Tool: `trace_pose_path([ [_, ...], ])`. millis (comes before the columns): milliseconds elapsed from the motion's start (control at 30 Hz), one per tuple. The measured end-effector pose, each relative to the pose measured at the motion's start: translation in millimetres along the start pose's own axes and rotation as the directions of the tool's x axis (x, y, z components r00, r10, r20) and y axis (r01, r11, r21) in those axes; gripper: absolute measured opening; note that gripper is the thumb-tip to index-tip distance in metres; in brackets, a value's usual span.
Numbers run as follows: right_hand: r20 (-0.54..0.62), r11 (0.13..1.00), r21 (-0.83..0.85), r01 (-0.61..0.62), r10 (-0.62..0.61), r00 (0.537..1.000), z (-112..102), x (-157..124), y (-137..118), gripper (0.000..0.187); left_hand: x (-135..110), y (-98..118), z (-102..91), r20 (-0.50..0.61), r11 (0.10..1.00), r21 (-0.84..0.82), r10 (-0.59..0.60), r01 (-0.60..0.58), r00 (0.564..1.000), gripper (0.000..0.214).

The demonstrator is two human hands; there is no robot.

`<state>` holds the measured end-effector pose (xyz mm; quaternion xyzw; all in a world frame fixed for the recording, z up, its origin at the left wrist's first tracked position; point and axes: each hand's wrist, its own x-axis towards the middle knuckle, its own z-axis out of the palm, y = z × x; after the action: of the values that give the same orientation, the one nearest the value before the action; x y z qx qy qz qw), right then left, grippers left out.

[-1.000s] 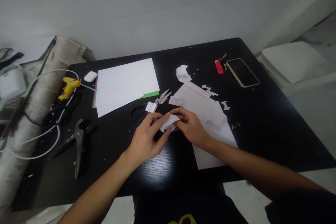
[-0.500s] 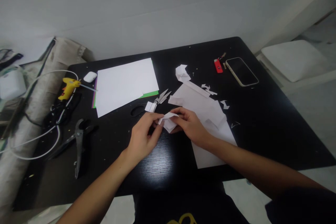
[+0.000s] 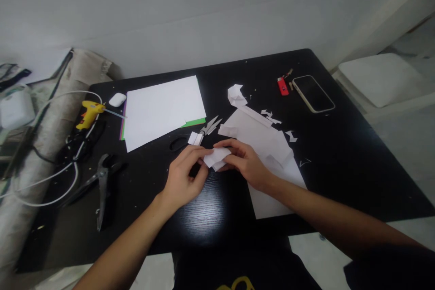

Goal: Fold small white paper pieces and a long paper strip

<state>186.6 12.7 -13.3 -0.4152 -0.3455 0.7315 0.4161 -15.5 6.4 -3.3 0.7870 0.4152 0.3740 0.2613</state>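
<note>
White folded paper [image 3: 216, 157] is pinched by your left hand [image 3: 185, 174] and right hand [image 3: 250, 166], both with fingers curled nearly closed on it, over the black table [image 3: 353, 167], near the scissors [image 3: 211, 127]

Blk counter [image 3: 353, 158] vs. pale wall [image 3: 220, 13]. L side: yellow glue gun [image 3: 87, 114], clear-ish stick [image 3: 114, 113] poking out to R; small wht case [image 3: 117, 99] just beside it. White cable [image 3: 76, 172] loops nr front of gun, pliers [image 3: 102, 176] lie R of it w/ handles spread. Far L, off counter: long pale roll [image 3: 84, 64], wht box-like item [image 3: 16, 108], can't ID. Back R: red lighter [image 3: 282, 86], then phone [image 3: 313, 94], face up, scrn dark, lt. case. Beyond R edge, wht seat-like slab [image 3: 380, 77].
</note>
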Motion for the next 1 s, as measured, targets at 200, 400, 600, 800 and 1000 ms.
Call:
trace_pose_path([
  [200, 0.075, 0.996, 0.087, -0.035, 0.029, 0.997, -1, 1, 1, 0.058, -1, -3, -0.6, -0.034, 0.990, -0.074, -0.119, 0.116, 0.992, 0.022],
  [400, 0.136, 0.991, 0.117, -0.066, 0.049, 0.989, -3, 3, 6, 0.063, 4, -7, -0.7, -0.067, 0.908, -0.267, -0.351, 0.322, 0.934, 0.020],
  [600, 0.133, 0.987, 0.106, -0.117, 0.103, 0.986, -3, 5, 6, 0.055, 8, -6, -2.6, -0.045, 0.843, -0.384, -0.425, 0.377, 0.904, 0.022],
  [800, 0.146, 0.998, 0.000, -0.061, 0.060, 0.987, -4, 5, 7, 0.030, 8, -6, -1.4, -0.051, 0.821, -0.423, -0.443, 0.383, 0.895, 0.021],
  [1000, 0.134, 0.997, -0.080, 0.016, -0.005, 0.991, -4, 6, 10, 0.024, 7, -4, -2.1, -0.053, 0.800, -0.431, -0.484, 0.417, 0.873, 0.021],
])
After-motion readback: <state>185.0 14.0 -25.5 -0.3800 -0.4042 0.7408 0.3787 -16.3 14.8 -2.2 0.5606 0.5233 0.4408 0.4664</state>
